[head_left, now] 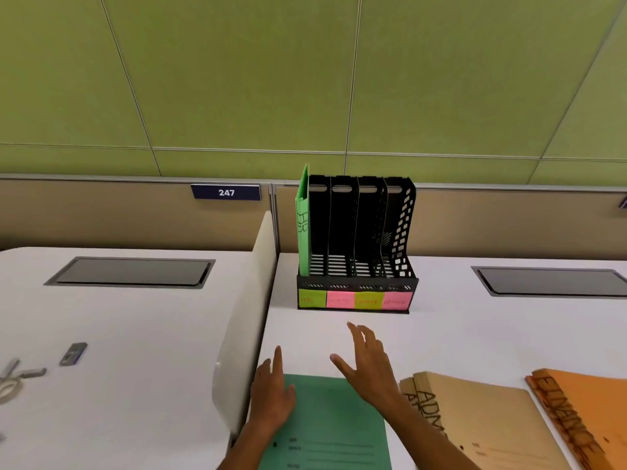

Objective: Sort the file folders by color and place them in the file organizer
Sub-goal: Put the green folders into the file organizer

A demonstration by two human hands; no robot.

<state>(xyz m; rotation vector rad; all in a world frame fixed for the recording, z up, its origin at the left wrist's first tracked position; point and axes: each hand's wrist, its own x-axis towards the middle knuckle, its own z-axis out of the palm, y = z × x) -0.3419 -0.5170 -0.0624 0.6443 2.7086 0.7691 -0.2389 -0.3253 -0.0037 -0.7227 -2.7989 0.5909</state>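
On the white desk (475, 334), left hand (271, 391) rests flat on green folder (332, 422); right hand (368, 364) hovers, fingers spread, before black organizer (356, 266).

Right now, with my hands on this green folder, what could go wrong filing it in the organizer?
1. The four sticky labels on the black file organizer are blurred here, so a wrong slot is easy to pick; the light green folder stands in the leftmost one.
2. The left hand lies flat on the dark green folder and the right hand hovers open, so a rushed lift may let it slide.
3. The tan folders beside it could get nudged.
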